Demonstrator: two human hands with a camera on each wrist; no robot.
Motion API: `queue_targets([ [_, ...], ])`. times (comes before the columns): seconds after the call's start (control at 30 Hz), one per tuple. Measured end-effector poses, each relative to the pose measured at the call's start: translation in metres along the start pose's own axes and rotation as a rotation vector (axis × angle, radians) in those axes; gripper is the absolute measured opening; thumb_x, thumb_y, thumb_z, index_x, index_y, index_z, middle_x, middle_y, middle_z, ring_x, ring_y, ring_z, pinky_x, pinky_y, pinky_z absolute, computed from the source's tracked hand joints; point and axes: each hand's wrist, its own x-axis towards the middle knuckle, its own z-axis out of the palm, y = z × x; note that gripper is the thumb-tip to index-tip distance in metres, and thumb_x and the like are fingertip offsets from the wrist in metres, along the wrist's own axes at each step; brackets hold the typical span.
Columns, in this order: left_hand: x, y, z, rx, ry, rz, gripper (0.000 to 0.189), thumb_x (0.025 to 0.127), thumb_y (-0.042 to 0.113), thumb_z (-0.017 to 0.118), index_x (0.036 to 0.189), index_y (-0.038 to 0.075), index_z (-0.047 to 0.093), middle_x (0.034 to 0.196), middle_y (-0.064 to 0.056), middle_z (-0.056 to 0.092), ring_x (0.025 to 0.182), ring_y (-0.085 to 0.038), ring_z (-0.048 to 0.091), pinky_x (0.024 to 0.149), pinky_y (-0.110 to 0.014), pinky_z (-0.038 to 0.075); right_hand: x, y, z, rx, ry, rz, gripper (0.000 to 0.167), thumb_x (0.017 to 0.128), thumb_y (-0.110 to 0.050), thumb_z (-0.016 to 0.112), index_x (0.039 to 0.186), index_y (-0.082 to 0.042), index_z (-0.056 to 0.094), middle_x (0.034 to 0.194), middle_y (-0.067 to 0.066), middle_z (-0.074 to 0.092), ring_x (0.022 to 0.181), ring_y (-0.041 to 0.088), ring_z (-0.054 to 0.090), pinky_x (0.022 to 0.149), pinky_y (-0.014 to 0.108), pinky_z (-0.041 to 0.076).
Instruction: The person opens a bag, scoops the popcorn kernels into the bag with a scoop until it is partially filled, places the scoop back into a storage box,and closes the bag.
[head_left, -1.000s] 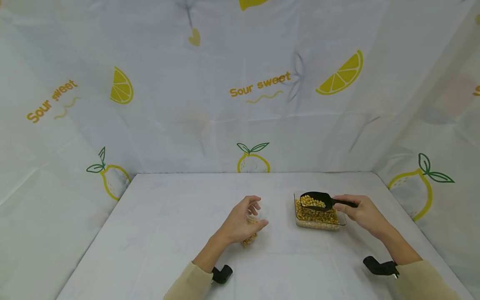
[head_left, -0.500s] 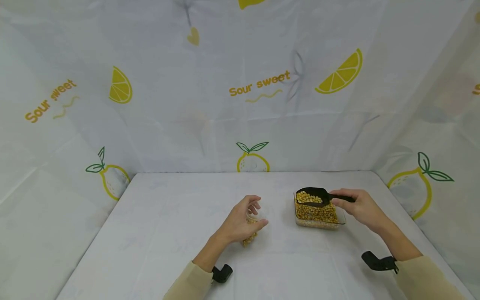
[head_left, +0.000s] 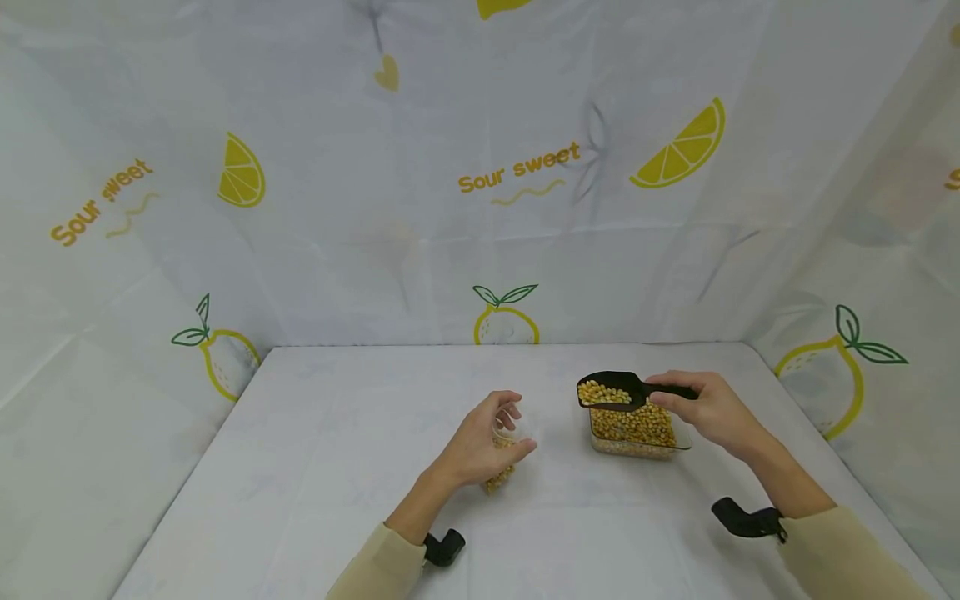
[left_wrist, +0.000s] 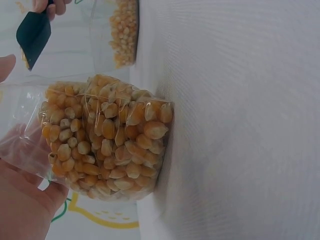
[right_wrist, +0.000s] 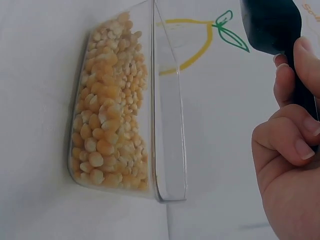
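Note:
My left hand (head_left: 480, 446) curves round the upper part of a clear plastic bag (left_wrist: 110, 135) standing on the table. Corn kernels fill its lower part, and its mouth gapes between my thumb and fingers. In the head view the hand hides much of the bag. To the right, my right hand (head_left: 720, 412) grips the handle of a black scoop (head_left: 637, 385) with fingers and thumb. The scoop, loaded with kernels (head_left: 603, 394), is held level above a clear rectangular container (head_left: 633, 451). Its tip reaches past the container's left side. More kernels lie in the container (right_wrist: 170, 135).
A white cloth covers the table (head_left: 337, 467). White sheets (head_left: 412, 250) printed with lemons and lettering rise at the back and both sides. Black wrist-worn devices (head_left: 445, 547) sit near both sleeves.
My right hand has raised the loaded scoop and carried it leftward, from within the container's outline to past its left edge. My left hand and the bag have stayed in place.

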Motion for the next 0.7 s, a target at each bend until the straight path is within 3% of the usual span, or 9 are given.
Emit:
queue_targets([
  [0.2, 0.0, 0.0, 0.0, 0.001, 0.004, -0.001, 0.063, 0.091, 0.032, 0.075, 0.142, 0.008, 0.047, 0.117, -0.012, 0.063, 0.1, -0.016, 0.06, 0.088, -0.032, 0.051, 0.002, -0.007, 0.004, 0.007, 0.002, -0.015, 0.035, 0.1, -0.019, 0.067, 0.128, 0.003, 0.067, 0.133, 0.024, 0.061, 0.126, 0.038, 0.053, 0.094, 0.04, 0.049],
  [0.23, 0.0, 0.0, 0.0, 0.0, 0.005, -0.004, 0.063, 0.091, 0.032, 0.075, 0.142, 0.008, 0.047, 0.117, -0.012, 0.063, 0.1, -0.016, 0.06, 0.088, -0.032, 0.051, 0.002, -0.008, 0.005, 0.007, 0.003, -0.017, 0.034, 0.1, -0.019, 0.067, 0.127, 0.002, 0.067, 0.133, 0.024, 0.062, 0.124, 0.031, 0.055, 0.093, 0.036, 0.05],
  [0.37, 0.0, 0.0, 0.001, -0.001, 0.004, -0.014, 0.064, 0.091, 0.032, 0.075, 0.142, 0.008, 0.047, 0.117, -0.012, 0.063, 0.1, -0.014, 0.059, 0.088, -0.032, 0.051, 0.005, -0.011, 0.008, -0.002, 0.006, -0.037, 0.033, 0.1, -0.019, 0.067, 0.126, 0.0, 0.069, 0.13, 0.021, 0.064, 0.121, 0.025, 0.055, 0.088, 0.022, 0.048],
  [0.7, 0.0, -0.002, 0.001, 0.006, 0.011, 0.012, 0.063, 0.09, 0.031, 0.075, 0.142, 0.007, 0.047, 0.117, -0.013, 0.063, 0.099, -0.015, 0.06, 0.087, -0.032, 0.052, 0.011, -0.022, 0.016, 0.02, -0.008, -0.061, 0.03, 0.099, -0.019, 0.069, 0.124, -0.003, 0.071, 0.128, 0.016, 0.066, 0.122, 0.029, 0.056, 0.094, 0.04, 0.051],
])
